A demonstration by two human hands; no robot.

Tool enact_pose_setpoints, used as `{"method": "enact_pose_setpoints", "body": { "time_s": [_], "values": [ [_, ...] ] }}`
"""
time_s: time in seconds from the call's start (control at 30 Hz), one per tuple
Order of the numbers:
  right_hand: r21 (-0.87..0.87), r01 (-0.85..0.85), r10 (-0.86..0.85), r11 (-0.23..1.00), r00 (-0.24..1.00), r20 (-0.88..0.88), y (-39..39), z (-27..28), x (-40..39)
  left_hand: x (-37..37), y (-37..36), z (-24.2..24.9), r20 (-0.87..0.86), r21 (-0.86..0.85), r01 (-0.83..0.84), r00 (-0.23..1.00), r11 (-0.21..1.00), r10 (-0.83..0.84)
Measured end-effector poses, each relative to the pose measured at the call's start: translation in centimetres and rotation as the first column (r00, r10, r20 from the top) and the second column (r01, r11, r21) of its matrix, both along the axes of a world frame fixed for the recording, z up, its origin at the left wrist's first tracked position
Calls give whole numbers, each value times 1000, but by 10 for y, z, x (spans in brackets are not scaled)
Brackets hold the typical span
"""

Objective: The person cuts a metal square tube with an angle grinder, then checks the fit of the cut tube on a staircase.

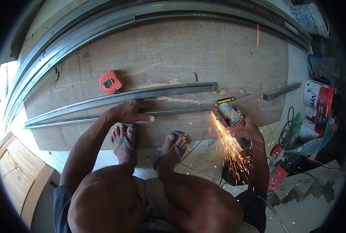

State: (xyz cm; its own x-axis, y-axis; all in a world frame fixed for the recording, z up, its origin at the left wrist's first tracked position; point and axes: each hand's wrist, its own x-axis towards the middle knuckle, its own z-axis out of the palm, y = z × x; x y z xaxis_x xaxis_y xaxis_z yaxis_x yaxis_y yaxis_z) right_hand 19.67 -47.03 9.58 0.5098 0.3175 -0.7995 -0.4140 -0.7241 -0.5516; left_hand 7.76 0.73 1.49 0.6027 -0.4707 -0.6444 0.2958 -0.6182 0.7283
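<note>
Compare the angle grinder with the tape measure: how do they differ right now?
The angle grinder is held in the right hand; the tape measure lies unheld on the board. The angle grinder is throwing sparks, while the tape measure sits idle. The angle grinder's front is greyish; the tape measure's case is mostly red. Both show some red.

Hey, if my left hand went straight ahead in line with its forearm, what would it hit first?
Probably the wider metal channel lying just beyond your left hand, though from above I can't tell whether they already touch.
</note>
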Motion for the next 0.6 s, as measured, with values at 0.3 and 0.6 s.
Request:
{"method": "enact_pose_setpoints", "body": {
  "time_s": [0.3,0.6],
  "values": [
    [-58,-67,68,996,998,13,4,3,3,-2,2,-6,-4,-63,-23,1000,998,22],
    [2,-19,19,1000,1000,13,2,-3,-1,-2,1,-3,-8,-55,-23,1000,998,23]
  ]
}}
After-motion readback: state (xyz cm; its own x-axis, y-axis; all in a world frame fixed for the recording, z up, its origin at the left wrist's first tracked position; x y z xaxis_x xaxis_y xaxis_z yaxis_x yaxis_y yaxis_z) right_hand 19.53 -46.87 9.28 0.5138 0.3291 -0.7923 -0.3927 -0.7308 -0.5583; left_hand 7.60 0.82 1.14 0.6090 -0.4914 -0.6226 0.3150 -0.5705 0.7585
